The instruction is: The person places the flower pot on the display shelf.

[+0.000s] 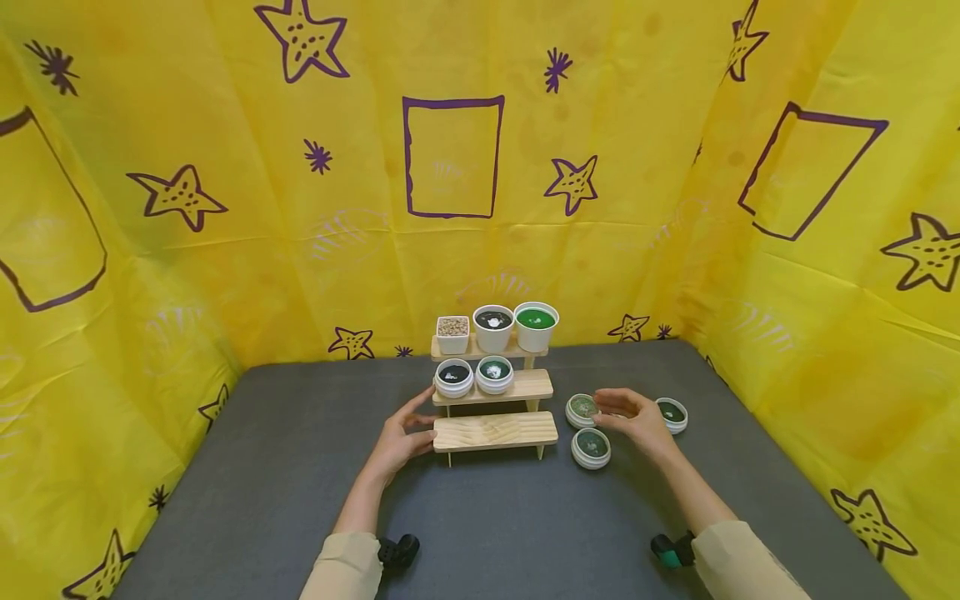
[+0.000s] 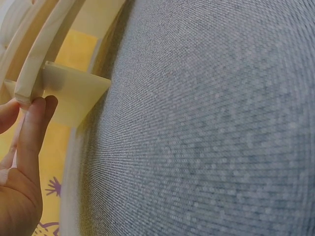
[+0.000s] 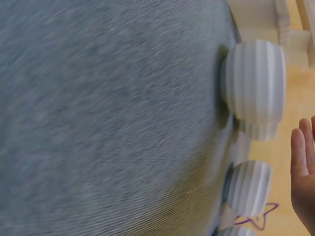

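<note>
My left hand (image 1: 397, 443) grips the left end of a three-tier wooden stand (image 1: 495, 432), its thumb and fingers at the board ends. On the top tier stand a square cup of pale grains (image 1: 453, 335), a cup with dark contents (image 1: 493, 330) and a cup with green contents (image 1: 535, 328). The middle tier bears a dark-filled jar (image 1: 453, 377) and a teal-filled jar (image 1: 495, 375). My right hand (image 1: 633, 417), fingers extended, hovers beside a pale green jar (image 1: 581, 408); in the right wrist view it is apart from the ribbed white jars (image 3: 256, 81).
Right of the stand, a dark green jar (image 1: 591, 450) stands in front of the pale green one. Another jar (image 1: 672, 415) is beyond my right hand. Yellow cloth (image 1: 450, 250) with drawn stars walls the dark grey table (image 1: 300, 467) at the back and sides.
</note>
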The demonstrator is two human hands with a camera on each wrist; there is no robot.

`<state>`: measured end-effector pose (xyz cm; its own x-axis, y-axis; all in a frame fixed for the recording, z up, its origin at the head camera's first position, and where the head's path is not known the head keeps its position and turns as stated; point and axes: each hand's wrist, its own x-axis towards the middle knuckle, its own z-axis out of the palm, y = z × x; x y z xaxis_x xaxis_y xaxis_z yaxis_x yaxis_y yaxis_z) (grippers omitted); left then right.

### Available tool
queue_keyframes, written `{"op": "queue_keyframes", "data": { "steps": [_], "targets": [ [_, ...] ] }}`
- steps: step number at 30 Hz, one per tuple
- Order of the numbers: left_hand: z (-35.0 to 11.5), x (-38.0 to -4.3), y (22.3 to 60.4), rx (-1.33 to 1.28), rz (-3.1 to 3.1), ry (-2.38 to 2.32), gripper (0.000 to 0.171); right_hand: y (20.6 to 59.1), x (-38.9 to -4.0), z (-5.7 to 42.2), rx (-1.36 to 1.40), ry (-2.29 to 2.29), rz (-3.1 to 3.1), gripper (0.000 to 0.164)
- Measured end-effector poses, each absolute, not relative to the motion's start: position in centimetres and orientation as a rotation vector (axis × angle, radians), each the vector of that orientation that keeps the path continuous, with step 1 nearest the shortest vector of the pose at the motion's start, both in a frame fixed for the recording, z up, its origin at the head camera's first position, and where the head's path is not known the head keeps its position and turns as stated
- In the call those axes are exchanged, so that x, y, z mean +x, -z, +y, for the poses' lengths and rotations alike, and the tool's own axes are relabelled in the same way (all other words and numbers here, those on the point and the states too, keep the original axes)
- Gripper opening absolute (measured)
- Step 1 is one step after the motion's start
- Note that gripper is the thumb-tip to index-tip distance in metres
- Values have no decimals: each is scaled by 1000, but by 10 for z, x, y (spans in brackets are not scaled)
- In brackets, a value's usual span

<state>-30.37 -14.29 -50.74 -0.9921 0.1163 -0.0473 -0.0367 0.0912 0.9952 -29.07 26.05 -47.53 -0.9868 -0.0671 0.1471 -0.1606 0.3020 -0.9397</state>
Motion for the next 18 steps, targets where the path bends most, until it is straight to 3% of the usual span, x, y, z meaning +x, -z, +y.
{"op": "queue_keyframes", "data": {
  "steps": [18],
  "targets": [
    [-142, -304, 509, 118, 2205, -2056, 75, 500, -283, 280, 202, -1869, -2530, 53]
  ]
}}
